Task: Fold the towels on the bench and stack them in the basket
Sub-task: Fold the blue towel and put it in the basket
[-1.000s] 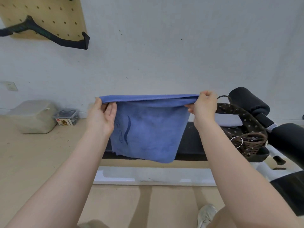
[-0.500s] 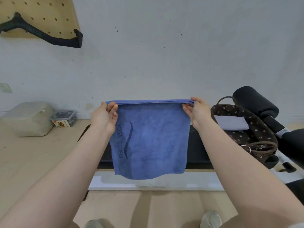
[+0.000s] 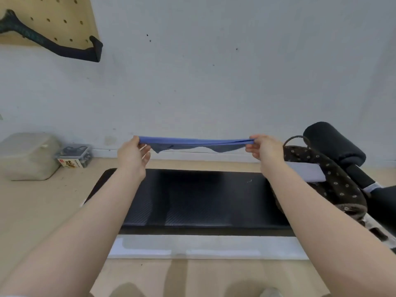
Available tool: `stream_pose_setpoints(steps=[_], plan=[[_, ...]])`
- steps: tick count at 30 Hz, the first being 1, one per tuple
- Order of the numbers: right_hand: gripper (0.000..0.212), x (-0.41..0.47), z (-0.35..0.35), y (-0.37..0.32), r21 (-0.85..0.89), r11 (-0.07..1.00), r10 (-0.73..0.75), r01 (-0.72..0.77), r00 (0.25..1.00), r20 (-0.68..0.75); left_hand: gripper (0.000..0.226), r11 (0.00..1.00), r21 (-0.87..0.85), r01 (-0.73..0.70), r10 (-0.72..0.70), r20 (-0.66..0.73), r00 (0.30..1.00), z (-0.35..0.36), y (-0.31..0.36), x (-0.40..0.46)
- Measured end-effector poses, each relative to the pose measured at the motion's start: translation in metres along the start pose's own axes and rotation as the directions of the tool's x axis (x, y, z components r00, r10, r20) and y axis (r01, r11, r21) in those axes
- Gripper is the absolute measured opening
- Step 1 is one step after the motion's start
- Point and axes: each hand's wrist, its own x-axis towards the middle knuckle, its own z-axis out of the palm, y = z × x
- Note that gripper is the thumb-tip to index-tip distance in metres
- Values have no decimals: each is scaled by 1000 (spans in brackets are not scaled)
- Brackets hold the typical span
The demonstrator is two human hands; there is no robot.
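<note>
A pale wall (image 3: 214, 71) fills the back of the room, with a wooden floor (image 3: 32, 211) below it. In front of the person lies a long black padded tabletop (image 3: 203, 200), running left to right, nothing lying on its visible surface. At its right end sits a dark patterned basket (image 3: 334, 185) with a pale folded towel (image 3: 306, 172) inside.

Both arms reach forward at about chest height. Between them hangs a blue towel (image 3: 192, 142), held in the air above the far edge of the tabletop, well clear of it. It is stretched almost flat and seen edge-on, its long axis running left to right from hand to hand, with a loose edge sagging slightly beneath.

The left hand (image 3: 132, 155) pinches the towel's left end; the right hand (image 3: 263, 148) pinches its right end. The basket lies to the right, so the right hand is nearer to it.
</note>
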Motion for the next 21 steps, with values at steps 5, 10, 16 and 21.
stream_pose_setpoints(steps=[5,10,16,21], plan=[[26,-24,-18,68,-249,925,300,-287,954,13,18,961,207,183,-156,-137,978,-58,-60,-6],[12,-46,-39,130,-559,827,140,-58,984,106,14,861,452,234,-174,-172,970,-97,-88,-26],[5,-67,-55,147,-493,853,-90,173,978,188,9,753,609,249,-163,-193,967,-109,-85,-41],[19,-74,-58,137,-372,867,-192,331,912,363,15,471,882,23,-44,-2,999,-109,-74,-39]])
